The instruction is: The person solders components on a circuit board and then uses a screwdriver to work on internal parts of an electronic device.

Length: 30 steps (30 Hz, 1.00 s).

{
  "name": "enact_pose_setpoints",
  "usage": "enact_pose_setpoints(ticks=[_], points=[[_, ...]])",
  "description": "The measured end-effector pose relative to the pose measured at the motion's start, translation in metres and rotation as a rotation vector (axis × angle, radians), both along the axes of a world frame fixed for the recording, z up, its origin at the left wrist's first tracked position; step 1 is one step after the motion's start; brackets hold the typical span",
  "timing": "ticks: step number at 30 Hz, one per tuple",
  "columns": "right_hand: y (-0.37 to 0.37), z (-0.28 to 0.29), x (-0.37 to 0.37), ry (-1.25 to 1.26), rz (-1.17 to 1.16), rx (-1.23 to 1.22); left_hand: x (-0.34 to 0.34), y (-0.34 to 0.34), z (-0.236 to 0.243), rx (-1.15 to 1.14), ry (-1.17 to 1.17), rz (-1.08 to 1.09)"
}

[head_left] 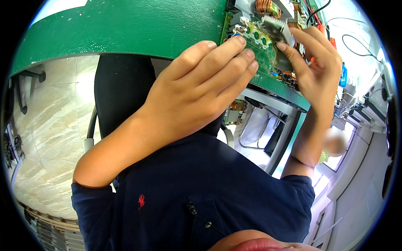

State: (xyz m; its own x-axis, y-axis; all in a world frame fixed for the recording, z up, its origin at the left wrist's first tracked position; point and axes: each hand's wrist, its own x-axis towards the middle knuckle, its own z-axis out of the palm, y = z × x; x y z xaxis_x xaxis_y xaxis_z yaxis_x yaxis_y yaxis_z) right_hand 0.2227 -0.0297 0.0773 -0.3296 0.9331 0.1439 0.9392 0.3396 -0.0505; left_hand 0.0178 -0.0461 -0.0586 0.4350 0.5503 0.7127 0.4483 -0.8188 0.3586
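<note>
A green circuit board [263,66] lies near the edge of the green tabletop, crowded with parts. My left hand [197,85] is stretched out flat, with its fingertips resting at the board's left side. Between the thumb and fingers of my right hand [316,69] is a grey finned heat sink [278,31], tilted above the board. A row of pale round-marked spots [256,35] shows on the board beside it. Behind that sits a copper-wound coil [267,7]. The underside of the heat sink is hidden.
The green tabletop [138,27] stretches to the left. Red and black wires [312,12] run past the board's far right, with a thin black cable [360,46] beyond. A black chair [121,83] is under the table edge. Another person [335,142] appears blurred at the right.
</note>
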Motion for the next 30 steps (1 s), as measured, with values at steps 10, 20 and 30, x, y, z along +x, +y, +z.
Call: enact_pose_setpoints(ticks=[10, 20, 30], points=[[0.008, 0.009, -0.001, 0.042, -0.073, -0.141, 0.001, -0.002, 0.001, -0.002, 0.004, 0.015], [0.003, 0.001, 0.002, -0.006, 0.086, -0.021, 0.001, -0.001, -0.001, -0.015, 0.001, -0.004], [-0.009, 0.028, 0.004, 0.154, -0.046, 0.137, -0.002, -0.001, 0.003, -0.018, 0.032, -0.016]])
